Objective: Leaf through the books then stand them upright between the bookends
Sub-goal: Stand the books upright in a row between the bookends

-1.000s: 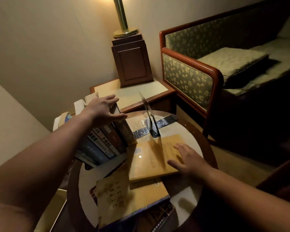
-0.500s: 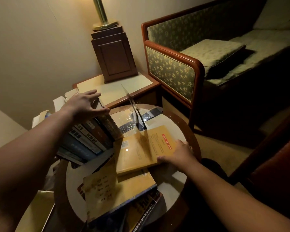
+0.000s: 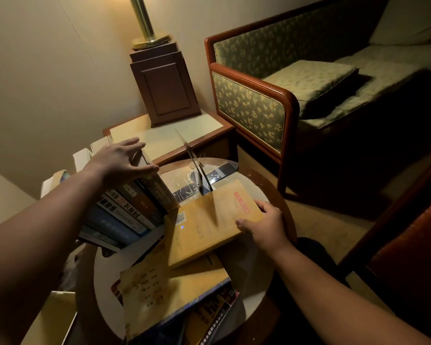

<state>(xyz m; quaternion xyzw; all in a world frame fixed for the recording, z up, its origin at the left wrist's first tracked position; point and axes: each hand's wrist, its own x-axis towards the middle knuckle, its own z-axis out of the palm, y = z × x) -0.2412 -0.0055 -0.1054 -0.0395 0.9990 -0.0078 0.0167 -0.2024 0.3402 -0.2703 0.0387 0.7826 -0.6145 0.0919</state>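
Yellow card, matt and a little scuffed, covered the flat paperback [image 3: 209,225] that our right grip [image 3: 264,227] pinched by one corner, thumb on top, fingers curled over the edge. Our left grip [image 3: 120,160] lay spread and straight-fingered on the leaning row of books [image 3: 135,207] beneath it, clasping nothing. Just beyond the right grip a thin, glossy bookend [image 3: 192,160] stood on the round worktop [image 3: 259,192]. We judged this the pick-up for leafing; next the paperback needed lifting, opening, then slotting upright between row and bookend.
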